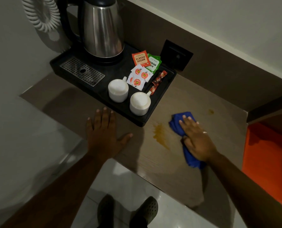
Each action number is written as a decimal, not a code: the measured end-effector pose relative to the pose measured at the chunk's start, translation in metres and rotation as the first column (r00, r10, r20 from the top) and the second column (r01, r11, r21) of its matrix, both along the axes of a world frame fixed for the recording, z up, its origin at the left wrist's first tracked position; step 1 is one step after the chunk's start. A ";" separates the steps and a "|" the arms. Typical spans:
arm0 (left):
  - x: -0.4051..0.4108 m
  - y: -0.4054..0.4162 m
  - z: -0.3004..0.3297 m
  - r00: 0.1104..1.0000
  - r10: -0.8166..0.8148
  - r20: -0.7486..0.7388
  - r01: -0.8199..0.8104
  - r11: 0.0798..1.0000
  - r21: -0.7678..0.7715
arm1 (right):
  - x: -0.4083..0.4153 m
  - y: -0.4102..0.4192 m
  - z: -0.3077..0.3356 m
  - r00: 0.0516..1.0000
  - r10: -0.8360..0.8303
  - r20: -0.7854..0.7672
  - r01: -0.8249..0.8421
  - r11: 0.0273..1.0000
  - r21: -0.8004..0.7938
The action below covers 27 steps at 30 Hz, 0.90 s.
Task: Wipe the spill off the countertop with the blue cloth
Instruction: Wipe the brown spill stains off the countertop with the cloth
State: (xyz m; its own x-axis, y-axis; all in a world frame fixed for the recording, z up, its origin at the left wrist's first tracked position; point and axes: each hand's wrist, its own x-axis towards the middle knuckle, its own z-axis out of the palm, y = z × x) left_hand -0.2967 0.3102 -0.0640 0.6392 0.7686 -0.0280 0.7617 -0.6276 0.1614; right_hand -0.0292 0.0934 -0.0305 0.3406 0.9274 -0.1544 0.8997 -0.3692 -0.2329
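Note:
An orange-brown spill [160,134] streaks the wood-grain countertop [202,99] just in front of the black tray's near corner. A smaller orange spot [211,111] lies farther right. My right hand [196,139] presses flat on the crumpled blue cloth [178,125], which rests on the counter just right of the streak; its tail [192,159] sticks out below my palm. My left hand [105,134] lies flat on the counter with fingers spread, left of the spill, holding nothing.
A black tray [160,102] holds a steel kettle [102,30], a perforated drip grate [82,71], two upturned white cups [118,90] [140,102] and tea and sugar sachets [141,69]. A coiled cord [41,12] hangs at top left. An orange panel [268,158] borders the counter's right.

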 end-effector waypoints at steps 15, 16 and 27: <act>-0.002 0.001 -0.004 0.999 -0.020 0.042 0.021 1.000 -0.011 | 0.007 -0.012 0.005 1.000 0.016 0.021 -0.015 0.999 -0.039; -0.002 0.001 -0.005 0.999 -0.017 0.046 0.017 1.000 -0.003 | 0.015 -0.004 0.005 0.990 -0.142 0.023 0.143 0.989 -0.027; -0.001 0.002 0.002 1.000 -0.017 0.023 0.017 0.999 -0.031 | -0.077 -0.018 -0.002 0.995 0.099 -0.024 -0.098 0.995 0.019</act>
